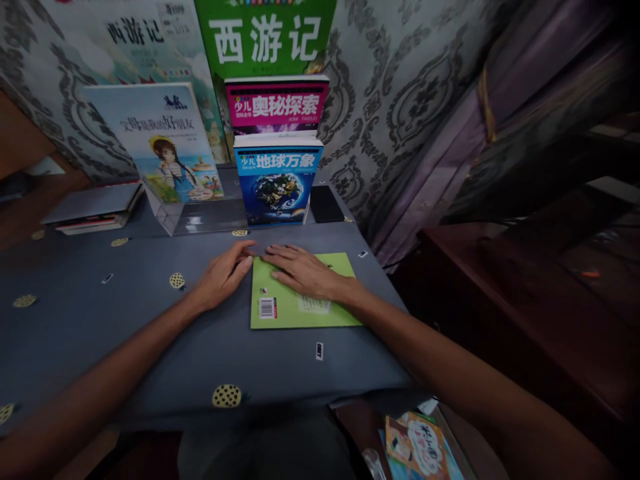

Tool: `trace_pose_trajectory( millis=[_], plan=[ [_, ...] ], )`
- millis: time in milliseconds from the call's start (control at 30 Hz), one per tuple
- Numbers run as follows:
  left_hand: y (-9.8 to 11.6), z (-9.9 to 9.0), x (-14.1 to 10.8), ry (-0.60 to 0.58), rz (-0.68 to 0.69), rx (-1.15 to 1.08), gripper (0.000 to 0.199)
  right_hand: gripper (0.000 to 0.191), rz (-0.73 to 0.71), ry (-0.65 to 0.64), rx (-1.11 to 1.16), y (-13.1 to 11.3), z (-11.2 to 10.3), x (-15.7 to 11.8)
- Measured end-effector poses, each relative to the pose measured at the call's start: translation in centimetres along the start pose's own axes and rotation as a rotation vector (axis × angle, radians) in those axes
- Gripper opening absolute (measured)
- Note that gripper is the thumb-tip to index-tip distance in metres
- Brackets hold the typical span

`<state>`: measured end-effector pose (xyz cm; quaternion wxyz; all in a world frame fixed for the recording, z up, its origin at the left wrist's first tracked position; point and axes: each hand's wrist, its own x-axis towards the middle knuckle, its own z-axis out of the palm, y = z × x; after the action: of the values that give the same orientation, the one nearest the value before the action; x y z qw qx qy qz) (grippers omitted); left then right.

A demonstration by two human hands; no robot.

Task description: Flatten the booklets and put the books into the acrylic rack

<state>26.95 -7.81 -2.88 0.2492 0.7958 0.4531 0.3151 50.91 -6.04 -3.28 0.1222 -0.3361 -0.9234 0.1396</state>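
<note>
Green book (295, 315), one, under right hand (303, 270)

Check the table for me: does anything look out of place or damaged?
The picture book in the clear acrylic stand looks slightly off: it leans back, turned at an angle, while the blue 地球万象 book beside it stands square. The green book under the right hand lies flat and looks undamaged. Nothing looks spilled.

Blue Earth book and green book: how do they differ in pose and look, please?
The blue Earth book stands upright; the green book lies flat under the right hand. The blue Earth book shows a globe; the green book shows a barcode. Both rest on the grey tablecloth.
</note>
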Motion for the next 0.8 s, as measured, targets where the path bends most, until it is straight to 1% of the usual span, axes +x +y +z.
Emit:
trace_pose_trajectory(
  millis=[167,267,367,433,500,600,800],
  plan=[
    [-0.5,0.0,0.1,0.023,-0.046,-0.086,0.048,0.049,-0.023,-0.019,-0.049,0.1,0.0,0.0],
    [-0.8,0.1,0.1,0.028,-0.050,-0.144,0.045,0.042,-0.068,0.024,-0.088,-0.8,-0.3,-0.1],
    [-0.9,0.1,0.0,0.031,-0.050,-0.181,0.044,0.037,-0.225,0.062,-0.069,-2.8,-0.5,-0.7],
    [-0.8,0.1,0.0,0.028,-0.053,-0.197,0.043,0.036,-0.331,0.057,-0.025,-4.3,-0.4,-1.1],
    [-0.7,0.1,0.0,0.027,-0.057,-0.209,0.042,0.035,-0.368,0.039,-0.009,-5.4,-0.2,-1.3],
    [-0.6,0.0,0.0,0.025,-0.063,-0.210,0.042,0.035,-0.322,0.021,-0.054,-5.7,0.1,-1.0],
    [-0.6,0.1,-0.1,0.025,-0.066,-0.217,0.043,0.036,-0.145,0.043,-0.157,-3.4,0.3,0.9]
  ],
)
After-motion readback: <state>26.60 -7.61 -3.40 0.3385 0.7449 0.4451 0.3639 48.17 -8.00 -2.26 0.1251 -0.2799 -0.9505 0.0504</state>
